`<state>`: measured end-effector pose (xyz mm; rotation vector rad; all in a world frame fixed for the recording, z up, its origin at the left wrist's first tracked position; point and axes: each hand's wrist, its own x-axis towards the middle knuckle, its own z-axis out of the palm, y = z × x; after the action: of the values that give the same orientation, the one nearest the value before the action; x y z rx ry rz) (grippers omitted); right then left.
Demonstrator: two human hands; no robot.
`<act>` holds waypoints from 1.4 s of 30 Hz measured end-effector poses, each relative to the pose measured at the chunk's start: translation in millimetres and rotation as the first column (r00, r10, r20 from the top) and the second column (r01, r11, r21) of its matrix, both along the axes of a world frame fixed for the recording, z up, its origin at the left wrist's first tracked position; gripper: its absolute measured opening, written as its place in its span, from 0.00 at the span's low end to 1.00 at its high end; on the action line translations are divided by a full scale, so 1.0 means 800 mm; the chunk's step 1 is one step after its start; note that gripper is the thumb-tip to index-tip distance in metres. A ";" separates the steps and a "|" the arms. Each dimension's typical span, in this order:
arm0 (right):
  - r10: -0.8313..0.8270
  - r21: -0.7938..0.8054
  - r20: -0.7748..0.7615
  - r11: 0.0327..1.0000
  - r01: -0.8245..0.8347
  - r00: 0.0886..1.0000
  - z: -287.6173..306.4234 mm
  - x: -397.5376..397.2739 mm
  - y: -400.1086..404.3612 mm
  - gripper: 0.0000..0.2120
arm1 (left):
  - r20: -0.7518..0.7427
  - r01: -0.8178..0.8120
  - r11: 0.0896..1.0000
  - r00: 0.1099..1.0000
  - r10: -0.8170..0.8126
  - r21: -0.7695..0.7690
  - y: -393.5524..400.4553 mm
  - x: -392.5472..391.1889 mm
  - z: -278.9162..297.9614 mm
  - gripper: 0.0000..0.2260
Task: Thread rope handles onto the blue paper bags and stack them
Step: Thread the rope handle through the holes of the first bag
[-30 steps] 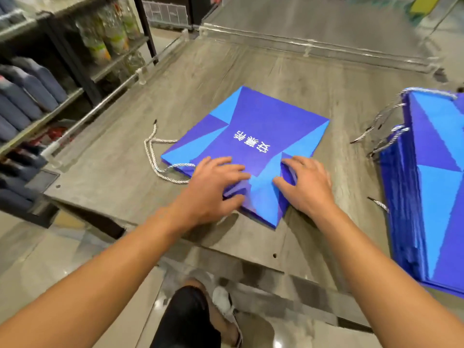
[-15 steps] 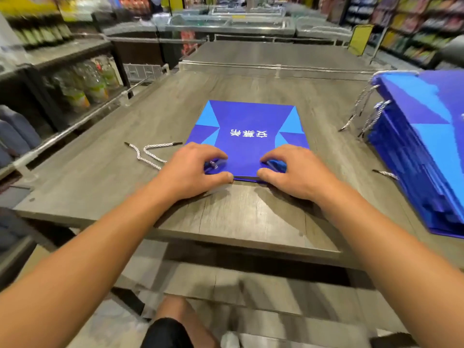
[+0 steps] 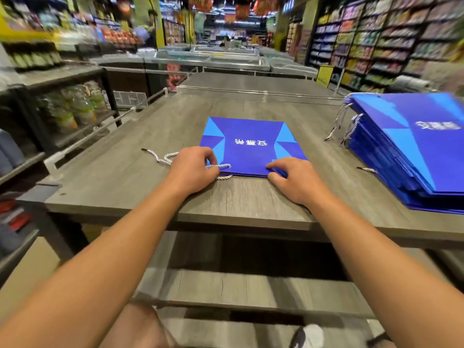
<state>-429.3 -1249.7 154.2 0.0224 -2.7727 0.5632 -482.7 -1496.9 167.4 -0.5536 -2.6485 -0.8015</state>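
Note:
A flat blue paper bag (image 3: 251, 144) with white lettering lies in the middle of the grey wooden table (image 3: 246, 197), its near edge toward me. My left hand (image 3: 194, 169) sits at the bag's near left corner with curled fingers pinching a white twisted rope (image 3: 160, 156) that trails left across the table. My right hand (image 3: 293, 179) grips the bag's near right corner, thumb under the edge. A tall stack of blue bags (image 3: 411, 151) with rope handles hanging off its left side stands at the right.
A clear plastic rail (image 3: 251, 92) runs along the table's far edge. Store shelves with bottles (image 3: 75, 109) stand to the left. A loose rope end (image 3: 367, 170) pokes out beside the stack. My knee shows below the table's front edge.
The bag has been turned square to me and drawn toward the front edge. My left hand now pinches the rope at the bag's corner. The camera tilted up.

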 end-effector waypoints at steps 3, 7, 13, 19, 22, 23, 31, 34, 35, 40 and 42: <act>-0.004 -0.022 0.001 1.000 0.004 1.000 -0.002 -0.001 0.001 0.13 | 0.070 -0.007 0.999 0.998 0.005 0.034 -0.003 0.000 0.000 0.05; -0.010 -0.042 0.005 0.999 0.010 1.000 -0.002 -0.005 0.001 0.13 | 0.033 -0.043 0.999 0.999 0.043 0.006 -0.007 0.003 -0.002 0.04; -0.004 -0.047 0.009 0.999 0.005 1.000 -0.004 -0.008 0.004 0.13 | -0.018 0.023 0.996 1.000 -0.021 0.086 -0.013 0.028 0.014 0.04; -0.010 -0.083 0.024 0.996 0.011 1.000 -0.005 -0.008 0.004 0.13 | 0.186 0.041 0.995 0.981 -0.057 0.088 -0.058 0.048 0.070 0.08; -0.018 -0.082 0.030 0.996 0.020 0.999 -0.002 -0.005 0.002 0.13 | 0.231 0.010 0.910 0.966 -0.116 0.415 -0.074 0.063 0.080 0.08; -0.020 -0.081 0.034 0.996 0.023 0.999 -0.002 -0.005 0.001 0.13 | 0.254 0.003 0.854 0.954 -0.159 0.521 -0.072 0.068 0.082 0.09; 0.005 -0.065 0.066 0.998 -0.001 0.998 0.012 0.005 0.000 0.13 | 0.388 -0.060 0.610 0.820 -0.422 0.790 0.025 0.068 0.091 0.11; 0.003 -0.221 -0.088 0.975 -0.023 0.996 0.019 0.007 0.001 0.08 | 0.420 -0.171 0.478 0.768 -0.483 0.862 0.060 0.049 0.089 0.10; 0.009 -0.309 -0.149 0.949 -0.055 0.989 0.024 0.009 0.001 0.08 | 0.429 -0.193 0.462 0.763 -0.484 0.866 0.069 0.041 0.088 0.10; 0.203 -0.485 -0.112 0.843 -0.231 0.973 0.050 0.003 0.001 0.06 | 0.455 -0.235 0.446 0.745 -0.487 0.863 0.101 0.003 0.082 0.08; 0.233 -0.460 -0.067 0.856 -0.237 0.970 0.054 -0.010 0.002 0.05 | 0.448 -0.260 0.401 0.740 -0.501 0.878 0.110 -0.014 0.080 0.08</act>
<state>-437.0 -1247.9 197.2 0.2593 -2.5655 1.2772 -493.8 -1408.5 231.6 -0.1222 -2.0214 -2.7146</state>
